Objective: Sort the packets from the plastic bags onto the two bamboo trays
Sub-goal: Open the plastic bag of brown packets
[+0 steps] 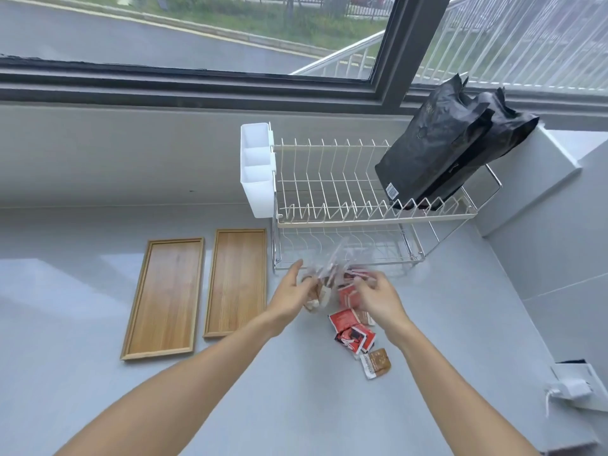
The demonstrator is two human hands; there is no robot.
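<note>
Both hands hold clear plastic bags [332,263] above the counter, in front of the dish rack. My left hand [292,292] grips one bag with brown packets inside. My right hand [378,296] grips the other, which holds red packets. On the counter below lie loose red packets [345,319], a red-and-black packet [353,339] and a brown packet [376,363]. Two bamboo trays lie side by side to the left, the larger left tray [164,297] and the right tray [238,281], with nothing on them.
A white wire dish rack [345,205] with a white cutlery holder [258,169] stands behind the bags. Two black pouches [447,143] lean on its right end. A white box [574,386] sits at the counter's right edge. The window ledge runs along the back.
</note>
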